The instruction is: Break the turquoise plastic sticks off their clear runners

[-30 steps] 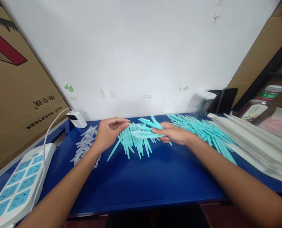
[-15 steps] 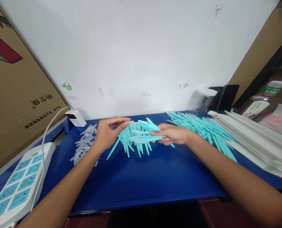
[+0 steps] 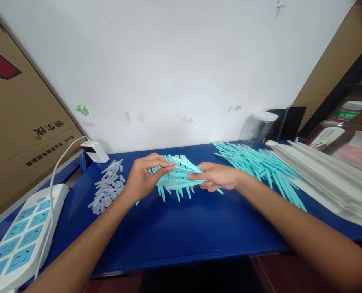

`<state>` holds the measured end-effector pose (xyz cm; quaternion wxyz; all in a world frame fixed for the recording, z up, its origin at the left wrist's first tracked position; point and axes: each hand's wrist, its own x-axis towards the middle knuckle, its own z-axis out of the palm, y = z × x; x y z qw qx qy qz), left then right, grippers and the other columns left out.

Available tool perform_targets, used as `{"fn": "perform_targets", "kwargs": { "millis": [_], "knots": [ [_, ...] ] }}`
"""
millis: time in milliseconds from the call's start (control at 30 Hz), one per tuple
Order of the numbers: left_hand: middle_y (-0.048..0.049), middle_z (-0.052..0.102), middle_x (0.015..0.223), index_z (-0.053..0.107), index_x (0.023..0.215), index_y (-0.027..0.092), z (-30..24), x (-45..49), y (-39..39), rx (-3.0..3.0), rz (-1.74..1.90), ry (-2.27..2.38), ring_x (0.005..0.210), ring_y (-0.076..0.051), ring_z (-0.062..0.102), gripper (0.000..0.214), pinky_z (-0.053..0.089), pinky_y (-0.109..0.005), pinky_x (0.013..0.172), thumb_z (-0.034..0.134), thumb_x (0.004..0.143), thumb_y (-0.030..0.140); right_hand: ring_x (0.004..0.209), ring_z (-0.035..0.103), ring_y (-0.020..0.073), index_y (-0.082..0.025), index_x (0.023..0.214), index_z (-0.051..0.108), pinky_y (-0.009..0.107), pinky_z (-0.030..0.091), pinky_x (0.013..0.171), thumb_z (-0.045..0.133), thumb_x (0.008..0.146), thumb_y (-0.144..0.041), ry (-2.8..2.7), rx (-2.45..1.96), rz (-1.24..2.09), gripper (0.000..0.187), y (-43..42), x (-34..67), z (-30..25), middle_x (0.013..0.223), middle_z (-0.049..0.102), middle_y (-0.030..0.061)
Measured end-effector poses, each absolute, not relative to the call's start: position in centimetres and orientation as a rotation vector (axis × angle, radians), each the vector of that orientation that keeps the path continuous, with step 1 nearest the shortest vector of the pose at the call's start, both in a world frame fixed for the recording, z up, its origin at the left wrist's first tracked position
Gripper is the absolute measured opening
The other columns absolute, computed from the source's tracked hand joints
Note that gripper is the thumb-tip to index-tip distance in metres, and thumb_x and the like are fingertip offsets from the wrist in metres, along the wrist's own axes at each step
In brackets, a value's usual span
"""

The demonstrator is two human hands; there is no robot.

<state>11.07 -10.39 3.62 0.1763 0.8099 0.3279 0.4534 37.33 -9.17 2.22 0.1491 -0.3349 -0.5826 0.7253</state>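
Observation:
Several slim turquoise sticks that look like eyebrow razors (image 3: 196,167) fan out leftward from my right hand (image 3: 214,176), which is closed around their handles. My left hand (image 3: 152,171) pinches thumb and forefinger together at the tip of one of them, where a small translucent cap seems to be; the fingers partly hide it. Beneath and behind the hands lies a loose heap of the same turquoise razors (image 3: 163,193) on the blue table (image 3: 181,228). To the left of my left hand is a pile of translucent plastic caps (image 3: 107,187).
A larger pile of turquoise razors (image 3: 257,162) lies at the right, beside white plastic bags (image 3: 324,183). Behind stand a lidded clear jar (image 3: 262,126), a dark phone (image 3: 292,122) and a bottle (image 3: 333,128). A power strip (image 3: 25,236) and a white charger (image 3: 95,151) are at left.
My left hand has moved slightly right and down, bringing its pinched fingertips onto the razors in my right hand. The right hand has shifted slightly left, its grip unchanged.

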Motion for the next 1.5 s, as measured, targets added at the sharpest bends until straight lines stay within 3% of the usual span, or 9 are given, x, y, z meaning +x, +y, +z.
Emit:
{"fn": "perform_targets", "kwargs": {
  "millis": [200,300,400,533,767,900,1100,1300,1500],
  "knots": [
    [-0.0077,0.079,0.101,0.082,0.113,0.024,5.2,7.7,-8.5,2.440,1.298,1.218,0.089,-0.022,0.069,0.031,0.055,-0.037,0.086,0.068,0.096,0.046,0.049,0.017,0.0052,-0.021,0.074,0.042,0.021,0.014,0.044,0.076,0.091,-0.057,-1.749,-0.957,1.933,0.052,-8.7,37.9,2.3,0.055,0.029,-0.0111],
    [-0.0065,0.074,0.084,0.083,0.097,0.023,5.7,3.2,-6.3,2.534,0.842,1.587,0.075,-0.022,0.065,0.034,0.049,-0.034,0.071,0.067,0.091,0.052,0.049,0.017,0.0053,-0.020,0.074,0.047,0.022,0.015,0.045,0.075,0.092,-0.056,-1.767,-0.984,1.839,0.049,-8.0,38.7,2.1,0.057,0.030,-0.0101],
    [-0.0047,0.071,0.072,0.081,0.084,0.023,5.3,-1.3,-4.4,2.308,0.267,1.788,0.065,-0.023,0.064,0.035,0.045,-0.032,0.060,0.081,0.068,0.054,0.049,0.017,0.0051,-0.021,0.071,0.043,0.022,0.015,0.044,0.076,0.091,-0.055,-1.778,-0.976,1.807,0.052,-7.5,39.3,1.9,0.057,0.032,-0.0094],
    [-0.0053,0.070,0.077,0.079,0.087,0.023,4.3,-4.9,-3.1,2.126,0.114,1.810,0.065,-0.024,0.065,0.047,0.045,-0.032,0.058,0.084,0.053,0.056,0.049,0.017,0.0050,-0.022,0.070,0.040,0.021,0.014,0.043,0.077,0.089,-0.055,-1.780,-0.963,1.811,0.054,-7.3,39.4,1.7,0.057,0.032,-0.0098],
    [-0.0106,0.071,0.073,0.076,0.075,0.020,2.9,-5.3,-2.2,2.061,-0.014,1.751,0.065,-0.027,0.063,0.045,0.044,-0.036,0.058,0.081,0.056,0.060,0.049,0.017,0.0050,-0.021,0.070,0.041,0.021,0.014,0.044,0.079,0.089,-0.054,-1.763,-0.964,1.848,0.053,-7.4,39.3,1.8,0.057,0.030,-0.0103],
    [-0.0091,0.074,0.084,0.074,0.085,0.019,3.4,-3.0,-2.7,2.150,0.245,1.659,0.078,-0.025,0.067,0.046,0.051,-0.035,0.071,0.077,0.071,0.063,0.049,0.017,0.0052,-0.021,0.070,0.040,0.022,0.014,0.045,0.077,0.090,-0.054,-1.789,-0.943,1.864,0.054,-7.5,39.2,2.0,0.056,0.029,-0.0105],
    [-0.0109,0.076,0.104,0.074,0.125,0.017,4.0,4.6,-5.4,2.055,1.045,1.218,0.099,-0.023,0.071,0.054,0.056,-0.036,0.090,0.075,0.087,0.056,0.050,0.017,0.0053,-0.023,0.069,0.034,0.022,0.014,0.046,0.074,0.093,-0.057,-1.810,-0.958,1.889,0.058,-7.9,38.8,2.3,0.055,0.028,-0.0105],
    [-0.0151,0.081,0.095,0.073,0.106,0.013,2.7,8.8,-7.3,1.728,1.292,1.036,0.088,-0.026,0.077,0.046,0.060,-0.034,0.074,0.083,0.083,0.052,0.051,0.018,0.0055,-0.023,0.072,0.036,0.020,0.015,0.045,0.076,0.090,-0.059,-1.794,-0.979,1.926,0.057,-8.3,38.2,2.2,0.057,0.027,-0.0111],
    [-0.0115,0.081,0.089,0.078,0.095,0.014,2.6,9.5,-7.9,1.718,1.363,1.089,0.079,-0.022,0.074,0.039,0.057,-0.028,0.063,0.084,0.081,0.050,0.051,0.019,0.0057,-0.014,0.084,0.062,0.020,0.016,0.044,0.072,0.091,-0.062,-1.874,-0.947,1.960,0.050,-8.4,37.9,1.6,0.059,0.028,-0.0103]
  ]
}}
